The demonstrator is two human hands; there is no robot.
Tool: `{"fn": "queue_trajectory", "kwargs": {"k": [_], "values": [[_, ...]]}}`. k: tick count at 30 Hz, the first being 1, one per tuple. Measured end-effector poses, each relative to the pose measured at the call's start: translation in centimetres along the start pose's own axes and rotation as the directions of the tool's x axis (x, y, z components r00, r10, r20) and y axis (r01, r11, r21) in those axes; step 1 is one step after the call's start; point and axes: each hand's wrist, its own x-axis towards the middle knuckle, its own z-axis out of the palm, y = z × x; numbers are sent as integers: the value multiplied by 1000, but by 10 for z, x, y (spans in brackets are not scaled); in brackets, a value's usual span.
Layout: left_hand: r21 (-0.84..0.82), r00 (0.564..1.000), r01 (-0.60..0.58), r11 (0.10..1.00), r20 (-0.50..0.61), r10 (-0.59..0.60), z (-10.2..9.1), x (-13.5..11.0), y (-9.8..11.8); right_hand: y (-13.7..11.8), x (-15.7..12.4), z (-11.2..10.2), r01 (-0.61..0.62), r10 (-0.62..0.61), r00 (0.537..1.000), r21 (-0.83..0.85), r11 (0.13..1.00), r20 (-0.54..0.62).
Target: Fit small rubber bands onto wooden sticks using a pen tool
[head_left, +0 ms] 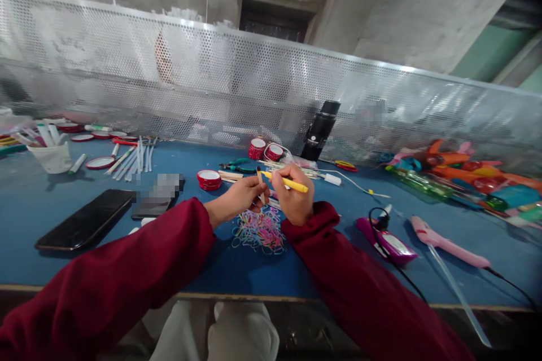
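My left hand [237, 198] pinches a thin, flat wooden stick [261, 194], held nearly upright with a dark upper end. In my right hand [296, 197] is a yellow marker pen [295, 185], its tip pointing left close to the top of the stick. Whether tip and stick touch, I cannot tell. Just below both hands lies a loose heap of small coloured rubber bands [260, 232]. Left of the stick stands a round red-and-white drum-shaped piece [209, 179], with several plain wooden sticks [231, 176] beside it.
Two phones, one a black phone [87, 220], lie at the left near a white cup [51, 157] of pens. A black bottle [320, 131] stands against the perforated metal screen [190, 76]. A pink glue gun [449, 242] and purple packet [387, 241] lie right, trailing cables.
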Motion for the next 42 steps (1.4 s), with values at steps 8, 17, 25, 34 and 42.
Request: {"fn": "queue_trajectory", "kwargs": {"k": [8, 17, 25, 34, 42], "values": [[-5, 1000, -8, 1000, -2, 8, -1, 0, 1, 0, 0, 0, -5, 6, 1000, -19, 1000, 21], [-17, 1000, -14, 1000, 3, 14, 0, 0, 0, 2, -1, 1, -1, 1, 999, -7, 1000, 34], [3, 1000, 4, 1000, -11, -4, 0, -1, 2, 1, 0, 1, -10, 10, 1000, -2, 1000, 1], [-26, 1000, -14, 1000, -14, 13, -1, 0, 0, 5, 0, 1, -12, 12, 1000, -12, 1000, -10], [-20, 1000, -12, 1000, -8, 12, -1, 0, 0, 3, -1, 2, -1, 1, 1000, -18, 1000, 13]]}}
